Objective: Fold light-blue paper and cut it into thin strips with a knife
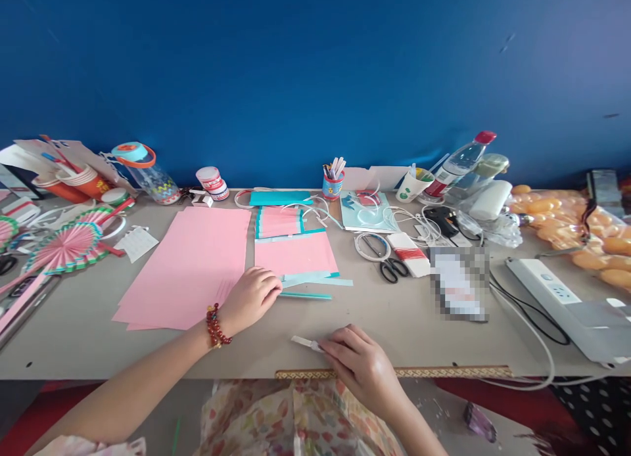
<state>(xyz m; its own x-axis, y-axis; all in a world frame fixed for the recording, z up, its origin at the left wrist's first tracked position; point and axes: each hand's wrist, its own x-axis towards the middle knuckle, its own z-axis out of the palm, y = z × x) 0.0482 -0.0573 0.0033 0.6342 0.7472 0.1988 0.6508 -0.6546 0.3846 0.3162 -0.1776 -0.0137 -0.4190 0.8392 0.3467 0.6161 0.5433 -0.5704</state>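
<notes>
My left hand (251,297), with a red bead bracelet on the wrist, rests on the table with its fingers curled onto the edge of a thin paper strip (315,280) beside a small pink sheet (296,253). My right hand (357,361) lies near the table's front edge, fingers closed on a small white strip-like thing (305,342) that pokes out to the left. A large pink paper stack (190,265) lies to the left of my left hand. A folded pink and teal piece (279,222) sits behind the small sheet.
Black scissors (393,269) and a coil of white cable (372,246) lie to the right. A power strip (547,282) and oranges (586,229) are at far right. Paper fans (64,246), cups, a bottle (456,163) and a pen pot (332,183) line the back by the blue wall.
</notes>
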